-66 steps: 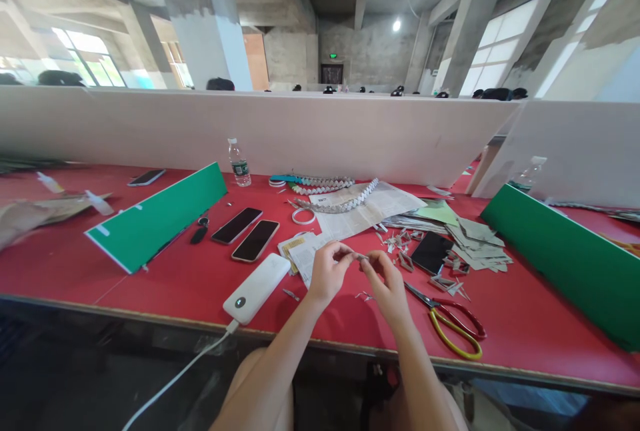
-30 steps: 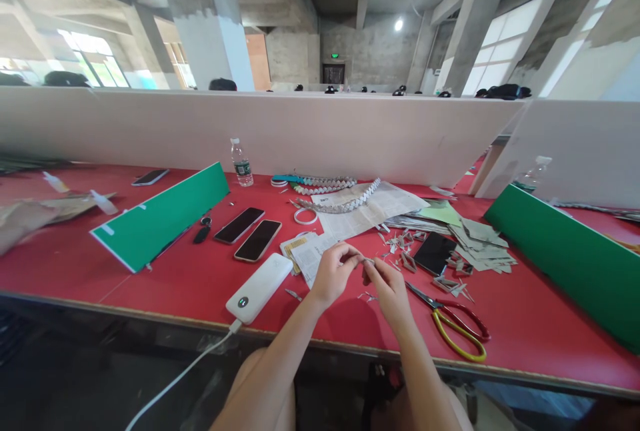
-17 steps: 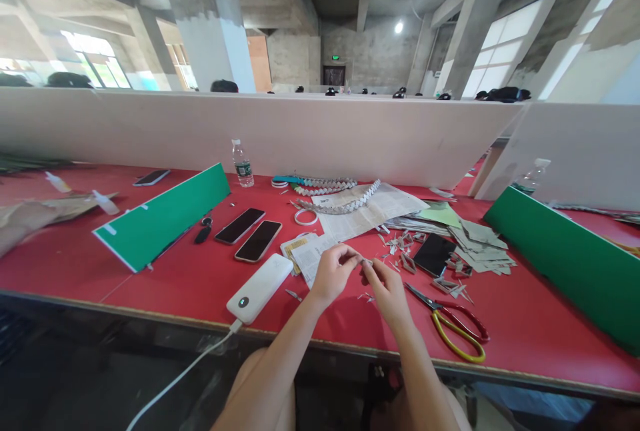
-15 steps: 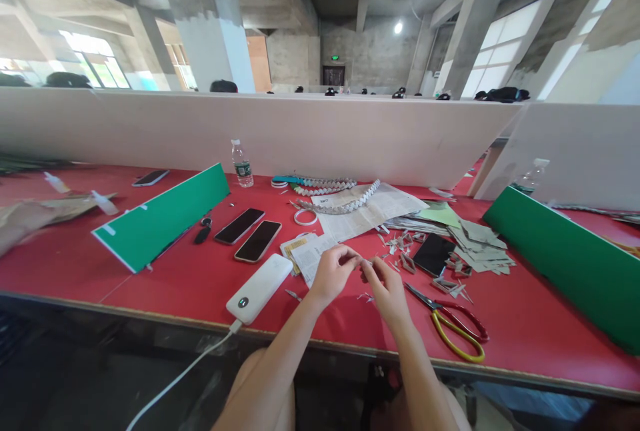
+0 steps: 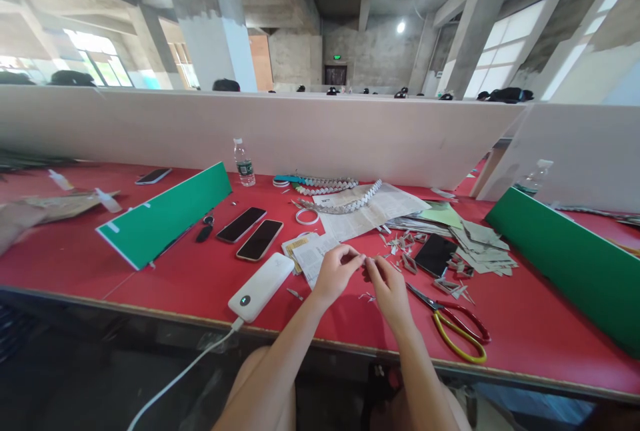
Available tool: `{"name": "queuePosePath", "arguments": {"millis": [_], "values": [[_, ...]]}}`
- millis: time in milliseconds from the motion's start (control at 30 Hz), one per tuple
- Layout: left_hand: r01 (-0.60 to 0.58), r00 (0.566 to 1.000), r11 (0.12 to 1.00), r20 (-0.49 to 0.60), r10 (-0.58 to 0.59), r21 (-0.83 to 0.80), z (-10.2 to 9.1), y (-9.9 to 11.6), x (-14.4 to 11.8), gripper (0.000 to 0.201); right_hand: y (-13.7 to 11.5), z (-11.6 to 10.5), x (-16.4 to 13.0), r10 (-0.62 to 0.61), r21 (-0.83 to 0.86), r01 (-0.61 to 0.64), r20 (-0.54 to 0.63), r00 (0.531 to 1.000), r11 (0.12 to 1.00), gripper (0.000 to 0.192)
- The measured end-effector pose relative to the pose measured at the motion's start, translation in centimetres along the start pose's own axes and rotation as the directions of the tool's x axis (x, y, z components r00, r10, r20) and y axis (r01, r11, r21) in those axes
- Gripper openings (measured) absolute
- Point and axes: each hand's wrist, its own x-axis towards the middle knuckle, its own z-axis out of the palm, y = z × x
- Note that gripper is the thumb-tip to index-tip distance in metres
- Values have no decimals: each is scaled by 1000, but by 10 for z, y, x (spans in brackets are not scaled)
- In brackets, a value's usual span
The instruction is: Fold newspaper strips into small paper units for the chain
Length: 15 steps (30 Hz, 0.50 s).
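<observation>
My left hand [image 5: 336, 272] and my right hand [image 5: 388, 282] meet fingertip to fingertip above the red table. Both are pinched closed, and whatever sits between the fingers is too small to make out. Just right of my right hand lie small folded paper pieces [image 5: 409, 263] and thin scraps. Scissors [image 5: 453, 321] with one red and one yellow handle rest beside my right forearm. Left of my left hand are printed paper sheets [image 5: 311, 254]. Beyond both hands, folded zigzag paper chains [image 5: 350, 203] lie partly on a newspaper [image 5: 390, 208].
A white power bank [image 5: 263, 286] with a cable and two phones [image 5: 260, 240] lie to the left. A black phone [image 5: 435, 255] and paper stacks [image 5: 483, 244] are at right. Green dividers [image 5: 167, 218] stand on both sides; a bottle [image 5: 244, 163] stands behind. Another person's hand [image 5: 17, 221] is far left.
My fingertips have shifted slightly, with the right ones drawing closer against the left. The whole view has moved a little. Nothing else on the table has visibly changed.
</observation>
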Motion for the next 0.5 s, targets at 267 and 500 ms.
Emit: {"name": "queuePosePath", "arguments": {"millis": [267, 500], "values": [[22, 999, 964, 25, -29, 266, 7, -9, -3, 26, 13, -2, 4, 56, 35, -50, -186, 981, 998, 32], [-210, 977, 809, 90, 193, 548, 31, -4, -17, 23, 13, -9, 7, 35, 45, -25, -226, 973, 999, 34]]}}
